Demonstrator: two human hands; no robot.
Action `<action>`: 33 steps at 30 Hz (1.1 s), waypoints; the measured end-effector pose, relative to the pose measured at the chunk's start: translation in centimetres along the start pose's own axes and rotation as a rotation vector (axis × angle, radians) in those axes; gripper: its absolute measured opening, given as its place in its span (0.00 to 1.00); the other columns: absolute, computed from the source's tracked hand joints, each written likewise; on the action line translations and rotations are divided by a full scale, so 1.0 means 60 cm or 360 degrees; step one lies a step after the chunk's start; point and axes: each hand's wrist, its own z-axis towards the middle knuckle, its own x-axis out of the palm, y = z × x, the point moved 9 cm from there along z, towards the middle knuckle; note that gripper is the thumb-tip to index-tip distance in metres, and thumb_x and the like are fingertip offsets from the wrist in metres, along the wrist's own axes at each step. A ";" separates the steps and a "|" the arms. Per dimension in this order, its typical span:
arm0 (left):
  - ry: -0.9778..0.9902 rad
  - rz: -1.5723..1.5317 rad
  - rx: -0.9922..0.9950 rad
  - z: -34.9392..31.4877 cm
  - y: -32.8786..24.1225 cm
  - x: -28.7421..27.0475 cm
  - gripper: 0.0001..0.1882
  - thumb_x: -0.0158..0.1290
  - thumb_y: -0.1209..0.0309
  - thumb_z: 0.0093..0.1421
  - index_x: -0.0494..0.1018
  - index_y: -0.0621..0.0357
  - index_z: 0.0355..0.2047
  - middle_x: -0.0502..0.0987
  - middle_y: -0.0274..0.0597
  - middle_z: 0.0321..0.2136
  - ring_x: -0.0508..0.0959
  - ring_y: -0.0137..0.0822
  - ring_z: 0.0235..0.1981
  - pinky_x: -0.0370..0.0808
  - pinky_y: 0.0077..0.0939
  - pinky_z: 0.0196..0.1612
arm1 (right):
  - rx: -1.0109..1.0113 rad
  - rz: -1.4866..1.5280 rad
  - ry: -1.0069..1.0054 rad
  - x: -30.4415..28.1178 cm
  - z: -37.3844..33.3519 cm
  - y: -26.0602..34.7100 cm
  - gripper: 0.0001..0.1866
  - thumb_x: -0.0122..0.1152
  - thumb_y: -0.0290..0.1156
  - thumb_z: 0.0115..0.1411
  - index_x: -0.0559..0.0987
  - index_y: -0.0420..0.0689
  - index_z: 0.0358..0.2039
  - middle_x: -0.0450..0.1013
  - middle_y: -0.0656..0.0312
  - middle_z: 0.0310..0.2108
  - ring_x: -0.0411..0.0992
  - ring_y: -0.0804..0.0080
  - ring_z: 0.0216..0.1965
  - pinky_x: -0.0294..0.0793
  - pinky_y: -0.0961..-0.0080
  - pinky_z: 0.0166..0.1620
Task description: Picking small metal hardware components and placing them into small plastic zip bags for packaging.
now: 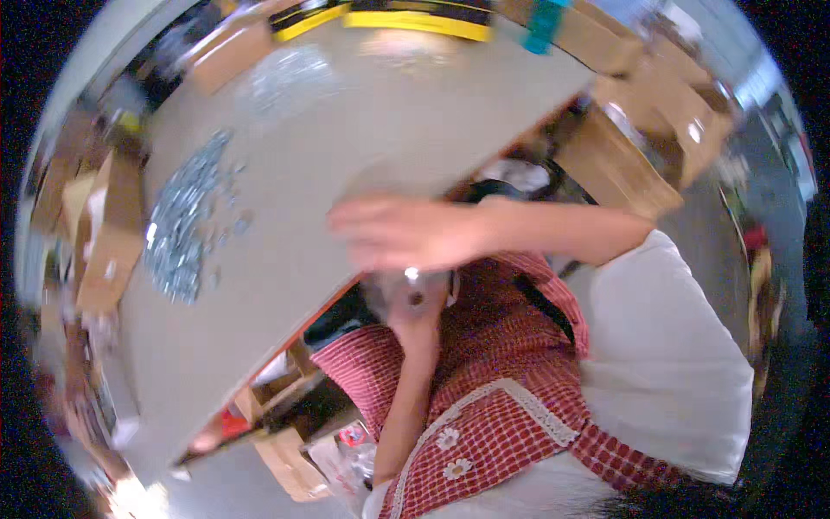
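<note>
My right hand (pixel 406 232) reaches in from the right over the table's near edge, blurred by motion. Its fingers look stretched out to the left, and I make out nothing held in them. Just below, close to my apron, is my left hand (pixel 417 303), closed around something pale and partly see-through with a dark round spot; its kind is too blurred to tell. Farther left on the grey table (pixel 285 182) lies a heap of small shiny silvery-blue pieces (pixel 186 225), with some scattered beside it.
Another heap of clear pieces (pixel 290 78) and a pale pinkish pile (pixel 406 48) lie at the back. Black-and-yellow boxes (pixel 419 19) line the far edge. Cardboard boxes stand at the left (pixel 112 233) and right (pixel 618 156). A red-checked apron (pixel 510 337) covers my front.
</note>
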 end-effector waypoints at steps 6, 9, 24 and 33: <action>0.0674 -0.0093 0.0286 -0.043 -0.024 0.190 0.14 0.58 0.69 0.60 0.75 0.65 0.44 0.78 0.42 0.41 0.75 0.36 0.41 0.75 0.33 0.46 | 0.0647 0.0663 -0.0141 -0.048 -0.047 0.110 0.13 0.60 0.39 0.53 0.80 0.42 0.26 0.75 0.53 0.39 0.75 0.54 0.38 0.75 0.55 0.37; 0.1347 -0.0169 0.0405 -0.162 -0.056 0.343 0.14 0.58 0.70 0.60 0.75 0.65 0.44 0.78 0.43 0.41 0.75 0.37 0.41 0.75 0.33 0.46 | 0.0933 0.0153 0.0115 -0.038 -0.051 0.111 0.18 0.58 0.47 0.56 0.83 0.46 0.24 0.77 0.53 0.28 0.77 0.51 0.33 0.74 0.53 0.35; 0.2390 -0.0061 0.0816 -0.400 -0.044 0.400 0.13 0.55 0.72 0.62 0.76 0.66 0.44 0.78 0.47 0.40 0.76 0.40 0.39 0.75 0.34 0.44 | 0.1725 0.0095 0.0068 -0.147 -0.318 0.243 0.25 0.58 0.54 0.56 0.84 0.41 0.30 0.78 0.50 0.31 0.76 0.44 0.33 0.73 0.49 0.37; 0.2402 0.0127 0.0969 -0.337 -0.028 0.392 0.12 0.53 0.73 0.63 0.76 0.66 0.45 0.78 0.49 0.39 0.77 0.42 0.38 0.76 0.35 0.42 | 0.1700 0.0317 -0.0083 -0.144 -0.353 0.250 0.29 0.58 0.58 0.54 0.84 0.40 0.29 0.79 0.49 0.30 0.77 0.45 0.33 0.73 0.51 0.39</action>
